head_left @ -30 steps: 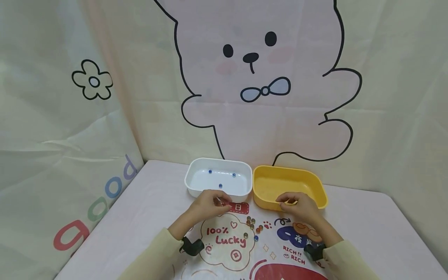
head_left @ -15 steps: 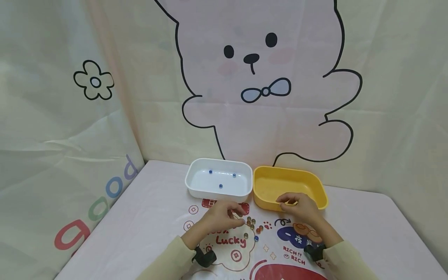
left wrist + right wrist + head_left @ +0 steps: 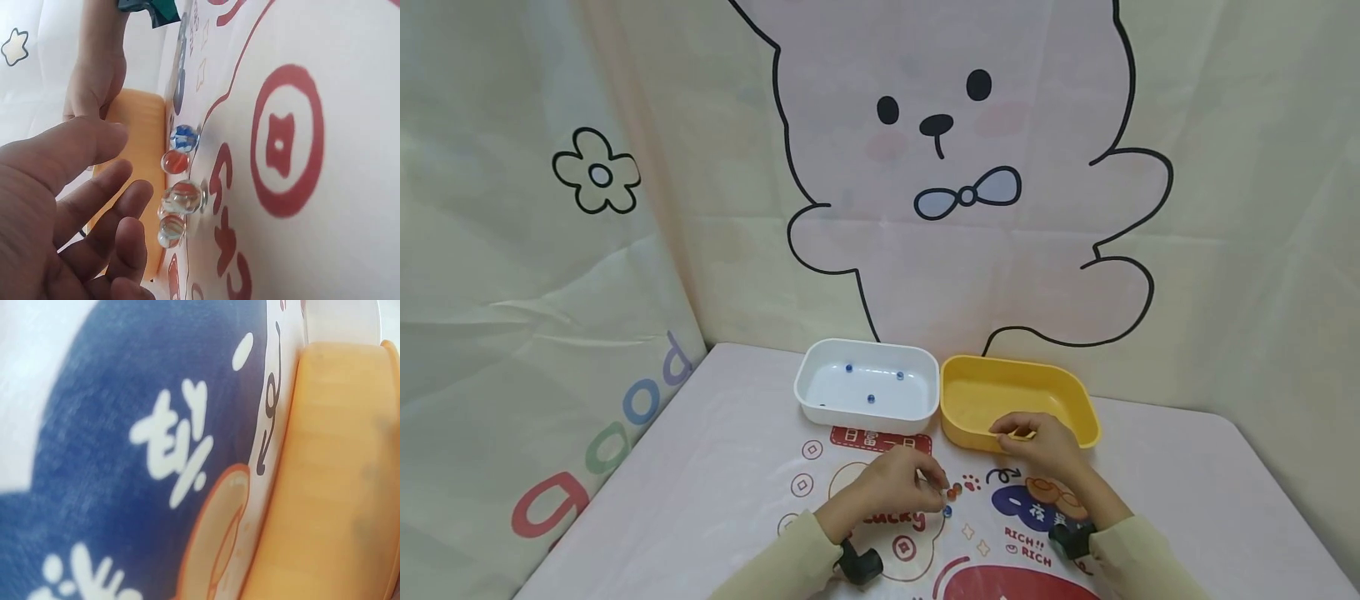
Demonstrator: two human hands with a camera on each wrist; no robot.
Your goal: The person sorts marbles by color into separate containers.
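Left hand (image 3: 898,482) moved nearer marbles (image 3: 182,197) | loosely apart | right hand (image 3: 1042,443) at yellow tray (image 3: 966,427) | grip: cannot tell

We see a small screened-off nook — home or studio, we cannot tell which — shown by hanging sheets (image 3: 1247,250) printed with a bear (image 3: 1037,275) and a flower (image 3: 600,175) around a white table (image 3: 1180,483).

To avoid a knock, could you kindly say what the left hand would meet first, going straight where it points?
The left hand would probably meet the marbles on the table; which one first, I cannot tell.
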